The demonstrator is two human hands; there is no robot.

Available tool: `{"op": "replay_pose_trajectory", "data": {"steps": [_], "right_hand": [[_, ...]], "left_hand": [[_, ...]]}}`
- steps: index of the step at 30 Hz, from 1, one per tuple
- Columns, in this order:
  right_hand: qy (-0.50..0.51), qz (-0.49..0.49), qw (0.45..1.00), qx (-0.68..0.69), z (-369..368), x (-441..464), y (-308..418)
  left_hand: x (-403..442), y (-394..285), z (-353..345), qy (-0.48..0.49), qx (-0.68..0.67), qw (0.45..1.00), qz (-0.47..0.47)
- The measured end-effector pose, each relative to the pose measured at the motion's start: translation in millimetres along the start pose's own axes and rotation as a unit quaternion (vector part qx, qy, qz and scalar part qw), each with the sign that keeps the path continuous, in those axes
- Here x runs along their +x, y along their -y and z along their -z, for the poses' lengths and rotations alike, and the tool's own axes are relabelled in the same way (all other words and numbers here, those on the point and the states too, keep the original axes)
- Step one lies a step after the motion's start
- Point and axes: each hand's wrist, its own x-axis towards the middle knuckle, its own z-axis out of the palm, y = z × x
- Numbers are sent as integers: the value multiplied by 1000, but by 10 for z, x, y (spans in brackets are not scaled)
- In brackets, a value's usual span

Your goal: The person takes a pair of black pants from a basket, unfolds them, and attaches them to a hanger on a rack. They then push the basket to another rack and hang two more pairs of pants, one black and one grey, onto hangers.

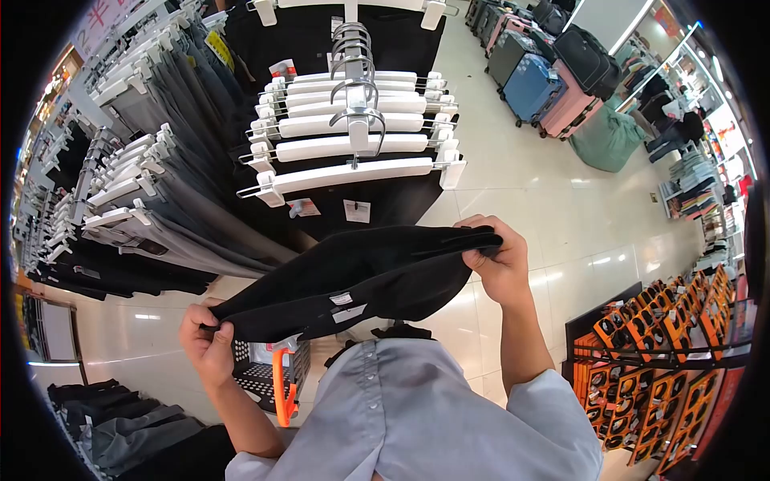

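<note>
Well, the left hand [210, 346] and right hand [500, 261] grip opposite ends of a black garment [353, 276], perhaps trousers

One light grey shirt [433, 405], plain and softly creased, has a front placket [378, 401] with small round buttons [371, 383] and loose short sleeves [545, 413] of matching cloth, leaving forearms [521, 337], left hand [208, 341] and right hand [505, 264] bare, with black clothing [401, 330] showing narrowly past the hem.

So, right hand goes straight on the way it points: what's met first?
Beyond the black fabric garment it grips, the right hand would probably meet the right end of the nearest white plastic hanger; depth is unclear, so it might just miss.
</note>
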Motion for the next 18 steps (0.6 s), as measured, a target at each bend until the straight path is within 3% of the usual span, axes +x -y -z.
{"op": "replay_pose_trajectory", "data": {"steps": [9, 15, 18], "right_hand": [[-121, -153, 974, 114, -264, -67, 2], [-86, -52, 982, 161, -277, -131, -174], [-88, -88, 977, 171, -292, -100, -72]], "left_hand": [[86, -80, 266, 49, 172, 983, 48], [150, -42, 315, 34, 187, 980, 65], [180, -62, 315, 32, 214, 976, 38]]}}
